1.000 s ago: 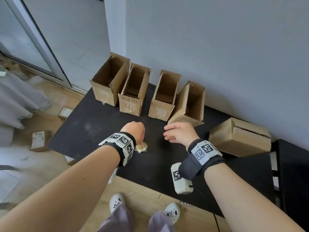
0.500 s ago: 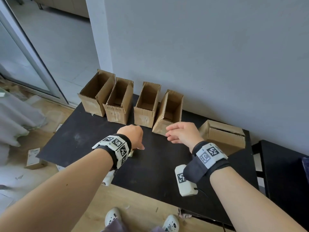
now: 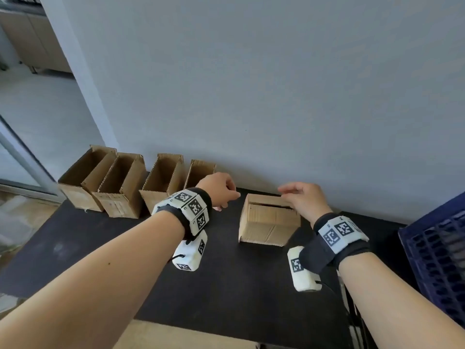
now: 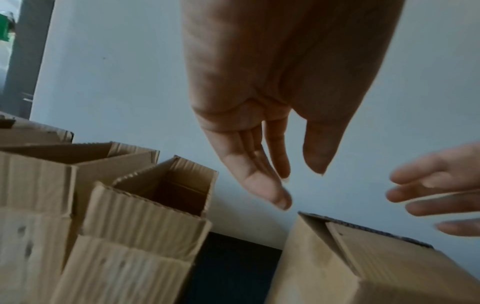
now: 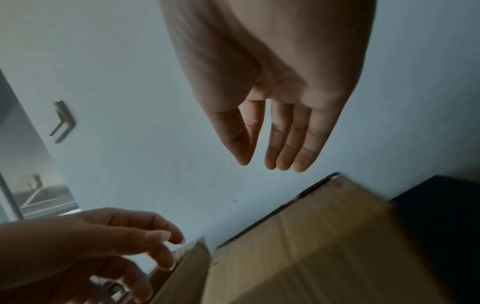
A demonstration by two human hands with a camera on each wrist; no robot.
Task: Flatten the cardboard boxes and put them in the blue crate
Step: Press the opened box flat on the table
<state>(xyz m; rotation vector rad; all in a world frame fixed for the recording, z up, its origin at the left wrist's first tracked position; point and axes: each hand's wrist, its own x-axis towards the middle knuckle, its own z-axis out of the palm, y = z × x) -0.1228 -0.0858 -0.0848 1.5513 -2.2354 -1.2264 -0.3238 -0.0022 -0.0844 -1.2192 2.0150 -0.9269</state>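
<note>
A closed brown cardboard box (image 3: 269,222) lies on the black table (image 3: 226,285) near the wall. My left hand (image 3: 221,191) hovers just left of its top edge, fingers loosely extended and holding nothing. My right hand (image 3: 299,197) hangs over the box's top right corner, fingers straight, also holding nothing. The left wrist view shows the left hand (image 4: 272,164) above the box (image 4: 363,267); the right wrist view shows the right hand (image 5: 275,133) above that box (image 5: 311,257). Several open boxes (image 3: 120,187) stand in a row at the left. A blue crate (image 3: 437,260) sits at the right edge.
The grey wall (image 3: 276,96) rises directly behind the boxes. A doorway and tiled floor (image 3: 37,109) lie at the left. The table's front half is bare black surface.
Both hands have moved right and forward, from in front of the open boxes to either side of the closed box. The view has swung right, bringing the blue crate in.
</note>
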